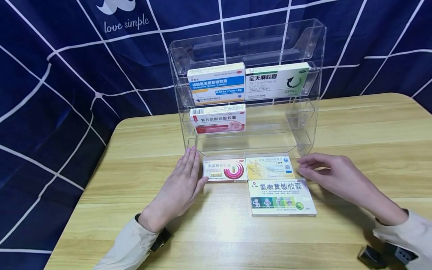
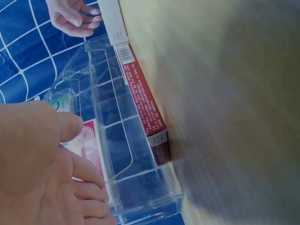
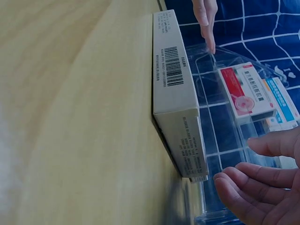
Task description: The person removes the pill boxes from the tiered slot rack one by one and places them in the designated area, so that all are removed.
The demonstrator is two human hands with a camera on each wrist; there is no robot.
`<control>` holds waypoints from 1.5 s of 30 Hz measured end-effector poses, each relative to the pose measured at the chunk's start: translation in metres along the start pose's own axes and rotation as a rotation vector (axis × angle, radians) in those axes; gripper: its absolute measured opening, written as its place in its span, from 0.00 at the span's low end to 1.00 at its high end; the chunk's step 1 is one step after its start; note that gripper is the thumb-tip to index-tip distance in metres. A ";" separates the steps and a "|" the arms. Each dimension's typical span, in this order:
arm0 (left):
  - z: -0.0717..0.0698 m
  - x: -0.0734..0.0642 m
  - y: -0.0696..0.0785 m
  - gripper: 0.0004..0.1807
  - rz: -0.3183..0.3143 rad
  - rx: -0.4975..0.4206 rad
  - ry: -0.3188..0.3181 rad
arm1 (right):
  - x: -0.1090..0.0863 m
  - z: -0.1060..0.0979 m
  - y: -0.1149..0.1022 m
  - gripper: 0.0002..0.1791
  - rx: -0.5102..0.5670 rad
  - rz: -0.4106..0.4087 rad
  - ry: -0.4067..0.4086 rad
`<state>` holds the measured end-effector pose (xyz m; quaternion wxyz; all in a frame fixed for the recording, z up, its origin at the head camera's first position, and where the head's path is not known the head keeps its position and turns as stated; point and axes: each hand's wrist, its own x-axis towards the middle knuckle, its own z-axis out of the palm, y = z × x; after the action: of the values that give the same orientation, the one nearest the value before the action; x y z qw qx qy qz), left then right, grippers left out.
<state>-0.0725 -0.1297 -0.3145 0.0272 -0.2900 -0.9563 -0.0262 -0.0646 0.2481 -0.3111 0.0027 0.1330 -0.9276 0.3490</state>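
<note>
My left hand [image 1: 183, 182] lies at the left side of a white medicine box with pink rings [image 1: 224, 170], fingers straight and pointing toward the rack; whether the thumb touches the box I cannot tell. To the right, my right hand [image 1: 334, 178] hovers with loosely bent fingers, holding nothing, near a pale yellow medicine box [image 1: 270, 167]. In front of that one lies a larger white-and-green medicine box [image 1: 283, 197]. All three lie flat on the table before a clear plastic tiered rack [image 1: 320, 71]. In the right wrist view, a gap separates the right hand from the white box [image 3: 176, 70].
On the rack's middle tier stand a blue-and-white box [image 1: 217, 84] and a green-and-white box [image 1: 278, 81]. A red-and-white box [image 1: 219, 122] sits on the tier below, at the left. Behind the wooden table [image 1: 135, 150] hangs a dark blue checked cloth [image 1: 77, 75].
</note>
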 end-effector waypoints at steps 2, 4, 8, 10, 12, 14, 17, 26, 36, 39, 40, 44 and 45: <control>0.001 0.000 0.000 0.36 -0.001 0.000 -0.002 | 0.002 -0.001 0.000 0.12 0.005 -0.005 0.002; 0.001 0.000 0.000 0.36 0.000 0.007 0.001 | 0.003 -0.001 0.000 0.12 0.011 -0.022 0.011; 0.000 -0.001 -0.001 0.36 -0.001 0.020 0.001 | 0.007 -0.002 -0.002 0.12 0.021 -0.035 0.022; 0.000 -0.001 -0.001 0.36 0.000 0.025 0.002 | 0.008 -0.003 -0.003 0.12 0.022 -0.034 0.024; 0.001 0.000 -0.001 0.36 0.001 0.025 0.004 | 0.010 -0.003 -0.005 0.12 0.023 -0.038 0.028; 0.001 0.000 0.000 0.36 0.003 0.027 0.012 | 0.012 -0.004 -0.006 0.12 0.021 -0.036 0.030; 0.001 0.000 0.000 0.36 0.002 0.023 0.010 | 0.016 -0.005 -0.010 0.12 0.020 -0.028 0.033; 0.001 0.001 0.000 0.35 -0.008 0.013 -0.011 | 0.030 -0.004 -0.025 0.14 0.035 -0.028 0.046; 0.002 0.001 0.000 0.36 -0.012 0.015 -0.010 | 0.048 0.000 -0.043 0.15 0.086 -0.032 0.038; 0.002 0.001 0.001 0.36 -0.011 0.018 -0.010 | 0.053 0.002 -0.046 0.14 0.112 -0.049 0.049; 0.002 0.000 0.001 0.36 -0.012 0.018 -0.011 | 0.055 0.003 -0.047 0.13 0.118 -0.055 0.054; 0.001 0.000 0.001 0.37 -0.015 0.013 -0.010 | 0.061 0.007 -0.051 0.13 0.129 -0.068 0.074; 0.001 0.000 0.001 0.37 -0.015 0.011 -0.010 | 0.062 0.008 -0.052 0.13 0.132 -0.061 0.078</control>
<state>-0.0720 -0.1286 -0.3158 0.0238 -0.2829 -0.9586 -0.0195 -0.1110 0.1906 -0.2775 0.0409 0.1476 -0.8972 0.4142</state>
